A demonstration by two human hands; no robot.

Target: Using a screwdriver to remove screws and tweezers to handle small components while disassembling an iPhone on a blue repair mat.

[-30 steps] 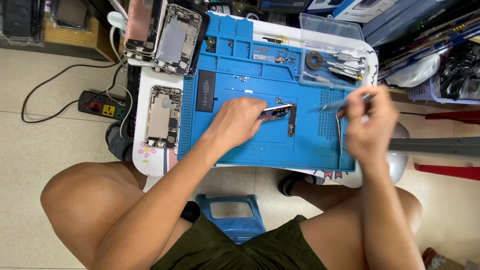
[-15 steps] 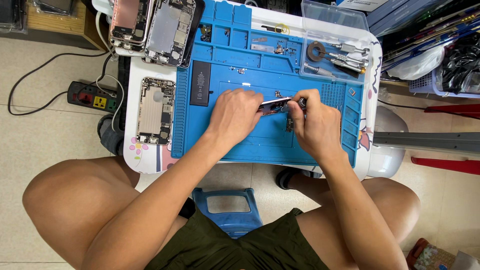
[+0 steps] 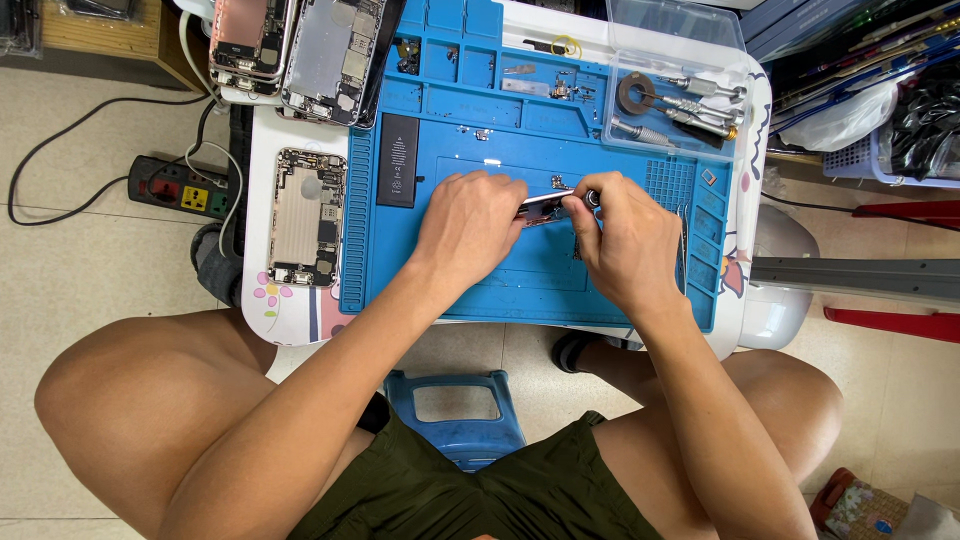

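While pinched: part (image 3: pixel 545 205) between grips

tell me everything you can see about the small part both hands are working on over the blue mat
The small silvery and dark phone part is thin, elongated and metallic-looking, lying roughly level above the middle of the blue silicone repair mat. The left hand grips its left end; the right hand meets its right end with a slim metal-tipped tool. Fingers hide most of it, so finer details cannot be told.
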